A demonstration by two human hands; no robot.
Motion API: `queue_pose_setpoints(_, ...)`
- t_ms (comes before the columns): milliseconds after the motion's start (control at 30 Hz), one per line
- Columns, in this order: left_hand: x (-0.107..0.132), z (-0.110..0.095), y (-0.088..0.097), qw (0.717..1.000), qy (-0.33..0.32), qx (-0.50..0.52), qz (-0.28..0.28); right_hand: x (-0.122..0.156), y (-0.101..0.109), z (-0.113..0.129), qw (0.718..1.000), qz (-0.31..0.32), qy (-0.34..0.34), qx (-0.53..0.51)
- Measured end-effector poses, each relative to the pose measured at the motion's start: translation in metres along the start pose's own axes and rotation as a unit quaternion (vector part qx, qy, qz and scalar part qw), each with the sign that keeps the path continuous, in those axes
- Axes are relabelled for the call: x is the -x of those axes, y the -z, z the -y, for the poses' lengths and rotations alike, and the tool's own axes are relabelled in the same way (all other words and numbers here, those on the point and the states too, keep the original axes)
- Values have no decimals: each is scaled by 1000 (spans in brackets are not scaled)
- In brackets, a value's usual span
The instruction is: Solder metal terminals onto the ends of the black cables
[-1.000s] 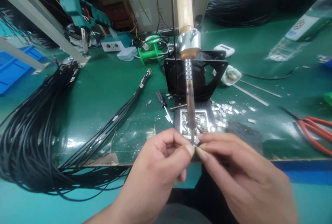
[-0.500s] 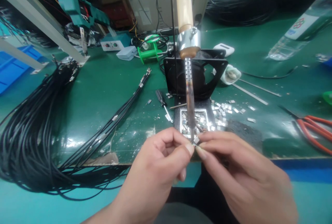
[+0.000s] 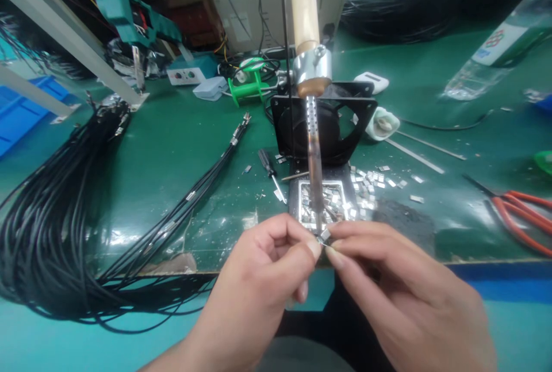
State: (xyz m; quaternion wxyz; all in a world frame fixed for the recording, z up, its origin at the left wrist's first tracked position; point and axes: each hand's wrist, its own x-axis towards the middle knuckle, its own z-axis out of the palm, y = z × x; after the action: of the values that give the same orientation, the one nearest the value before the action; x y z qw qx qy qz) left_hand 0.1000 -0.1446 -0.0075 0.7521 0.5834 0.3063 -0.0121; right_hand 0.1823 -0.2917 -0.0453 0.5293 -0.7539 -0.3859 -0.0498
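Note:
A soldering iron (image 3: 314, 130) with a wooden handle points down, its tip just above my fingertips. My left hand (image 3: 269, 265) is closed in a pinch below the tip; what it grips is mostly hidden. Opposite it, my right hand (image 3: 401, 280) pinches a thin silvery wire (image 3: 324, 244) between thumb and forefinger, its end reaching toward the left fingertips. A small silver metal piece (image 3: 325, 235) shows between the two hands, by the iron's tip; which hand holds it I cannot tell. Behind the tip lies a framed tray (image 3: 301, 202) of similar metal pieces.
Black cables (image 3: 47, 217) hang over the table edge at left. A black fan (image 3: 323, 130) stands behind the iron. A screwdriver (image 3: 268, 165), loose metal pieces (image 3: 371, 182), orange-handled pliers (image 3: 517, 217), a green spool (image 3: 248, 87) and a plastic bottle (image 3: 491, 56) lie on the green table.
The view has shifted very slightly. Both hands stay at the iron's tip, and the thin wire between the fingertips shows a little more clearly.

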Motion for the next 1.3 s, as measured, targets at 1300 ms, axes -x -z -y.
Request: queue_pose_setpoints(1300, -2, -1, 1, 1000, -1, -1, -1, -3, 4, 5, 1000, -8, -10, -17)
